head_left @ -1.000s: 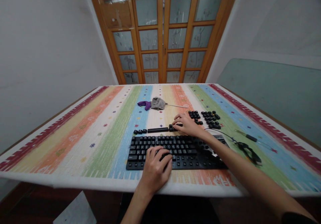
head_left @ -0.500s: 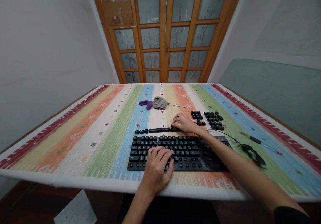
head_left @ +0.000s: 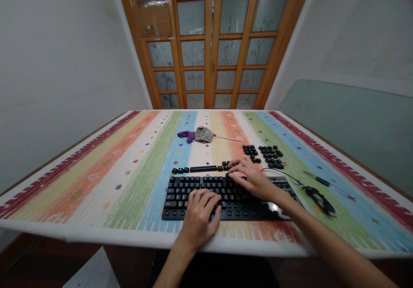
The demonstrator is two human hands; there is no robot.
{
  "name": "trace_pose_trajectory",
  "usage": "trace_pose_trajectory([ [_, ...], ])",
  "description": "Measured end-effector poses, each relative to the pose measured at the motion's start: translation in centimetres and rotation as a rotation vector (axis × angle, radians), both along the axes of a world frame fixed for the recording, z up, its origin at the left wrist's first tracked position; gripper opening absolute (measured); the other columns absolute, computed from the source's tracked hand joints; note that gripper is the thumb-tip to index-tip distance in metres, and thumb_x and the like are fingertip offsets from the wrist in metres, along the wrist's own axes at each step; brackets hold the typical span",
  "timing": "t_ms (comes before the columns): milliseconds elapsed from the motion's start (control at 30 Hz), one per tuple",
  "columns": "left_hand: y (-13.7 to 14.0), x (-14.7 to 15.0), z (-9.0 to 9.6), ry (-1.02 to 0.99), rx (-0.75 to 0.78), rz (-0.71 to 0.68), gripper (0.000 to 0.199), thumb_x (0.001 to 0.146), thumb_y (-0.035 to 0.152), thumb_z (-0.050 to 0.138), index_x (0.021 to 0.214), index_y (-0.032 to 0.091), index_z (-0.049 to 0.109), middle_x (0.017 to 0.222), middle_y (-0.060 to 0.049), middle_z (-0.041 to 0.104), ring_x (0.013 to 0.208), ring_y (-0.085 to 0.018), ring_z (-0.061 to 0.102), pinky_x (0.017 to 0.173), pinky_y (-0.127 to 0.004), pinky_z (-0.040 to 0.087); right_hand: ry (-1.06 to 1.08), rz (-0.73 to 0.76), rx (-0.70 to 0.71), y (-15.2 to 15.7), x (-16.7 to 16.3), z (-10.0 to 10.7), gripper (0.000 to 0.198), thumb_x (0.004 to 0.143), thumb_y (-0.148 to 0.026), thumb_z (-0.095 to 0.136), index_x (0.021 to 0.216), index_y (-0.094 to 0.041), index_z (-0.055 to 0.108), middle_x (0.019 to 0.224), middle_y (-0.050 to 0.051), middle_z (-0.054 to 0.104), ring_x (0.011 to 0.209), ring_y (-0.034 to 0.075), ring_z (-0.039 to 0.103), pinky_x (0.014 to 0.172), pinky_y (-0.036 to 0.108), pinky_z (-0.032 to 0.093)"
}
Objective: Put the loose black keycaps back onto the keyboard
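A black keyboard (head_left: 193,189) lies near the front edge of the table, its front row bare of keycaps. My left hand (head_left: 201,212) rests on its left half with fingers spread. My right hand (head_left: 253,178) is over the rear edge, fingers stretched out and apart, their tips by the loose keycaps (head_left: 226,164). A dark keycap may be at its lower fingertip; this is too small to make out. Behind the keyboard lie a long space bar (head_left: 203,169) and small keycaps (head_left: 180,170) left of it.
More loose keycaps (head_left: 271,154) lie back right. A screwdriver (head_left: 322,181) and a coiled black cable (head_left: 319,200) are right of the keyboard. A grey and purple cloth (head_left: 203,134) with a thin rod lies farther back on the striped tablecloth (head_left: 145,193).
My right hand has drawn back toward me and to the right, from the keycaps beside the space bar to the keyboard's rear edge. My left hand stays on the keyboard. The view has shifted slightly.
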State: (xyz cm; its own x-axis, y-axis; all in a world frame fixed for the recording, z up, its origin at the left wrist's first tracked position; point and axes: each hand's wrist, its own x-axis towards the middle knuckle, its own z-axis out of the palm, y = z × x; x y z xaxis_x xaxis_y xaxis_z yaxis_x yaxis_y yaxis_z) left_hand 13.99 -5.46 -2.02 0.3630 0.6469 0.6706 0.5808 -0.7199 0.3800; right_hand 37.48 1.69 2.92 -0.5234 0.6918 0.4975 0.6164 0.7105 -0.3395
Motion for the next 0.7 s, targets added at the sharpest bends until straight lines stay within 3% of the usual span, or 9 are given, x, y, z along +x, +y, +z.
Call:
trace_pose_trajectory([
  [233,0.2,0.4,0.0,0.031,0.023,-0.017,0.021,0.091,0.014,0.058,0.110,0.019,0.065,0.106,-0.007,0.070,0.103,-0.025,0.058,0.094,-0.046,0.043,-0.042,0.074,0.083,-5.1,-0.6,-1.7,0.014,0.098,-0.024,0.053,0.101,-0.018,0.065,0.108,0.011,0.062,0.106,0.024,0.055,0.094,0.042,0.048],
  [433,0.2,0.5,0.2,0.042,0.030,-0.005,0.019,0.090,0.015,0.060,0.107,0.019,0.066,0.109,-0.007,0.069,0.104,-0.025,0.058,0.094,-0.045,0.044,-0.091,0.029,0.155,-6.2,-1.2,-2.9,0.014,0.097,-0.021,0.053,0.101,-0.016,0.066,0.108,0.012,0.064,0.104,0.024,0.055,0.091,0.043,0.051],
  [700,0.1,0.7,0.1,0.048,-0.013,-0.017,0.019,0.091,0.016,0.059,0.108,0.020,0.066,0.110,-0.008,0.069,0.105,-0.026,0.057,0.094,-0.047,0.045,-0.154,0.001,0.249,-6.6,-1.5,-2.9,0.016,0.098,-0.020,0.052,0.100,-0.014,0.067,0.107,0.013,0.065,0.101,0.026,0.056,0.089,0.045,0.052],
])
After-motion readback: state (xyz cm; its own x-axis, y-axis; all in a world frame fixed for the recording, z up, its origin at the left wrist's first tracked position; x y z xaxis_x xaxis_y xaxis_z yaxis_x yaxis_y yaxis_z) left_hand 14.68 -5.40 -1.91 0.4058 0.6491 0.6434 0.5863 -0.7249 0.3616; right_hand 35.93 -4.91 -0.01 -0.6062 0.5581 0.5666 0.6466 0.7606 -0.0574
